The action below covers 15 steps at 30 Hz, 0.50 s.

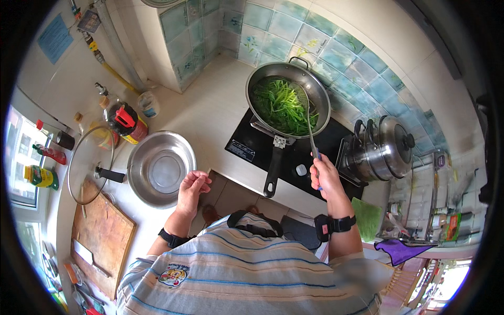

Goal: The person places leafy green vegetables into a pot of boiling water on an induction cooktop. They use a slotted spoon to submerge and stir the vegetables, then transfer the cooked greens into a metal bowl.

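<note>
My right hand [327,177] grips the handle of a long metal skimmer [310,126]. Its round head lies partly hidden among green leafy vegetables [281,100] in a stainless steel wok [321,88]. Liquid shows around the greens. The wok sits on the left burner of a black gas stove [252,138], its black handle [274,167] pointing towards me. Loosely curled, my left hand [193,191] holds nothing that I can see. It hovers at the right rim of a stainless steel basin [161,169], which looks empty.
A lidded steel pot [378,149] stands on the right burner. At left are a glass lid [88,161], a wooden cutting board [106,232] with a cleaver [84,252] on it, and sauce bottles [126,122]. A purple cloth [401,252] hangs at right, near a green cloth [366,218].
</note>
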{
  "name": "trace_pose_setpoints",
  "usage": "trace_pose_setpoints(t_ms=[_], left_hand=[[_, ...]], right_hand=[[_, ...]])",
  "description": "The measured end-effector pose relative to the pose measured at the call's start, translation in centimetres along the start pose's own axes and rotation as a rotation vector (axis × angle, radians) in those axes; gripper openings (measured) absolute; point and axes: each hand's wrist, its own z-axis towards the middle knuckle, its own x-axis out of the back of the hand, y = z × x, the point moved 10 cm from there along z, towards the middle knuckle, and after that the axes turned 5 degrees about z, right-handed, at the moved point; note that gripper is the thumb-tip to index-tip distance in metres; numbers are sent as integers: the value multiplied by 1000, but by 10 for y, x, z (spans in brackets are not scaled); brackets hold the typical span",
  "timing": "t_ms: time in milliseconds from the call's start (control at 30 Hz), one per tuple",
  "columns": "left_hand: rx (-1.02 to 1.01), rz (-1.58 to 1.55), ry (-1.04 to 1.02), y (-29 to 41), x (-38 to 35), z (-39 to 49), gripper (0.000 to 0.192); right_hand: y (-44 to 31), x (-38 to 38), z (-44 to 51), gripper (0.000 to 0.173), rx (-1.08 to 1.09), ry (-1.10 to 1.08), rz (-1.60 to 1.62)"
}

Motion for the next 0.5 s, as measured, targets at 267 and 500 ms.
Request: trace_pose_setpoints(t_ms=[267, 500], left_hand=[[-2, -5, -37, 3, -16, 7, 8], [4, 29, -71, 5, -19, 8, 11]], right_hand=[[-4, -13, -66, 36, 108, -73, -329], [-13, -14, -90, 42, 277, -22, -804]])
